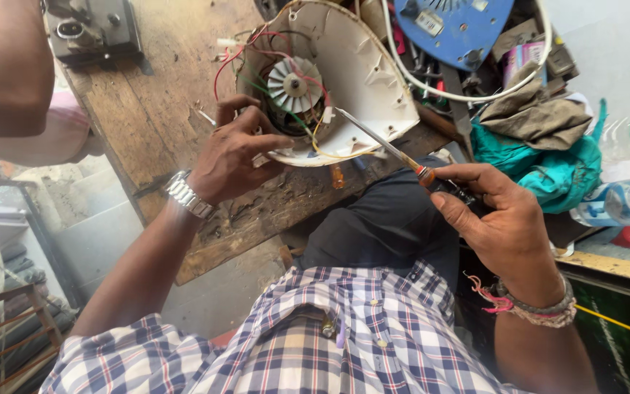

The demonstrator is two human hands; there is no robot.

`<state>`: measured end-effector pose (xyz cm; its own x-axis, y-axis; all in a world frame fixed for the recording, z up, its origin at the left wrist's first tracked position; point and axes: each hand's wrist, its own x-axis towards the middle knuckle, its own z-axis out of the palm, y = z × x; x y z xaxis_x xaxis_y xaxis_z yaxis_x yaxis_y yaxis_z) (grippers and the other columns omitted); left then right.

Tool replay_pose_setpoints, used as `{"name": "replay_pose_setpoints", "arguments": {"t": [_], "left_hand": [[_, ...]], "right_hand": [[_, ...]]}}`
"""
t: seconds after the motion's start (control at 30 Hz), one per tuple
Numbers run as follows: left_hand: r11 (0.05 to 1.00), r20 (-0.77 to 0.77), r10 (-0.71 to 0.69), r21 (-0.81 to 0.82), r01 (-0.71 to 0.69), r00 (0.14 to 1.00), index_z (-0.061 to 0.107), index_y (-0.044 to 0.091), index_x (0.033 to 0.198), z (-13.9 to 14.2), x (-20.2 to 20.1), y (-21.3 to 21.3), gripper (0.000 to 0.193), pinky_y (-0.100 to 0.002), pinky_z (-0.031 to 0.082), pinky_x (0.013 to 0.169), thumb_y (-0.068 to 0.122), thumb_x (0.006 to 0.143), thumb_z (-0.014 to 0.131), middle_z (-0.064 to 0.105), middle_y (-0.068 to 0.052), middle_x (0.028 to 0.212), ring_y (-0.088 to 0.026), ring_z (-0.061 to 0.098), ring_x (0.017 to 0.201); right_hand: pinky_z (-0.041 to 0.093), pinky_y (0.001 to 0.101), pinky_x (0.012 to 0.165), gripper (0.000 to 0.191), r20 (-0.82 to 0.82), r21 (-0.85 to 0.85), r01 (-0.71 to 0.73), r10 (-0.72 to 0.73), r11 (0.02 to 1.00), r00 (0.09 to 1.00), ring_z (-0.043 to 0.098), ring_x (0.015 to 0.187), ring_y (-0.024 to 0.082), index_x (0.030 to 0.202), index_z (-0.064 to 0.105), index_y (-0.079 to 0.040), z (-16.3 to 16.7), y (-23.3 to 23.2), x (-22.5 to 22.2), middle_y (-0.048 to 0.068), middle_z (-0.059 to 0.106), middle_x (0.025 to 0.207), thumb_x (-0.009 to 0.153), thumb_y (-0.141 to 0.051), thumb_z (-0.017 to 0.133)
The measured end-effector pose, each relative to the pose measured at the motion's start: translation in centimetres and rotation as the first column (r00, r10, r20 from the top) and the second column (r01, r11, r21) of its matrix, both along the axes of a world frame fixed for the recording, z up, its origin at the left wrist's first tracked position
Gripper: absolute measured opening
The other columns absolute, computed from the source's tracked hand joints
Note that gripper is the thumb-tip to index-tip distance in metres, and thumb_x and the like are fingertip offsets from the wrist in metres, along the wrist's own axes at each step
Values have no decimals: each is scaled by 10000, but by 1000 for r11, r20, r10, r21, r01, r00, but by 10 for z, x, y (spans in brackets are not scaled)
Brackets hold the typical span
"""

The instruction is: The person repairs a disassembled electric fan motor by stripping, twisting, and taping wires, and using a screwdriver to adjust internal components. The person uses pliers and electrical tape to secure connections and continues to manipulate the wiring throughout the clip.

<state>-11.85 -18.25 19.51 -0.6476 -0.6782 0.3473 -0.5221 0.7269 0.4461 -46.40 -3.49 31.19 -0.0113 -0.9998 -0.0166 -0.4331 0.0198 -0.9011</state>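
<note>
An upturned white plastic appliance housing (pixel 362 80) lies on a worn wooden workbench (pixel 162 95). Inside it sit a small motor with a white fan wheel (pixel 294 85) and loose red, green and yellow wires. My left hand (pixel 231 153), with a metal watch on the wrist, grips the housing's near rim beside the motor. My right hand (pixel 494 215) holds a screwdriver (pixel 388 146) by its dark handle. The metal shaft slants up-left and its tip rests at the housing's rim, close to the wires.
A dark metal block (pixel 92 29) stands at the bench's far left, next to another person's arm (pixel 9 66). To the right are a blue panel (pixel 453 25), a white cord, crumpled brown and teal cloths (pixel 548 157) and plastic bottles (pixel 625 201).
</note>
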Motion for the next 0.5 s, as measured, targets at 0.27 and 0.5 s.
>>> {"name": "replay_pose_setpoints", "arguments": {"t": [0.27, 0.5], "left_hand": [[989, 68, -140, -35, 143, 988, 821, 290, 1042, 2, 33, -55, 416, -538, 237, 1217, 455, 674, 922, 628, -68, 1263, -378, 321, 1393], [954, -42, 240, -173, -244, 970, 679, 310, 1383, 24, 53, -16, 622, -540, 101, 1382, 158, 780, 690, 259, -98, 1728, -354, 106, 1626]], "right_hand": [[571, 214, 812, 325, 92, -81, 166, -159, 983, 983, 674, 981, 90, 1303, 616, -2, -6, 5, -20, 75, 727, 1142, 994, -23, 712], [576, 221, 707, 312, 42, -105, 321, -319, 941, 947, 667, 918, 96, 1269, 630, -12, -36, 7, -21, 74, 714, 1147, 970, -17, 718]]}}
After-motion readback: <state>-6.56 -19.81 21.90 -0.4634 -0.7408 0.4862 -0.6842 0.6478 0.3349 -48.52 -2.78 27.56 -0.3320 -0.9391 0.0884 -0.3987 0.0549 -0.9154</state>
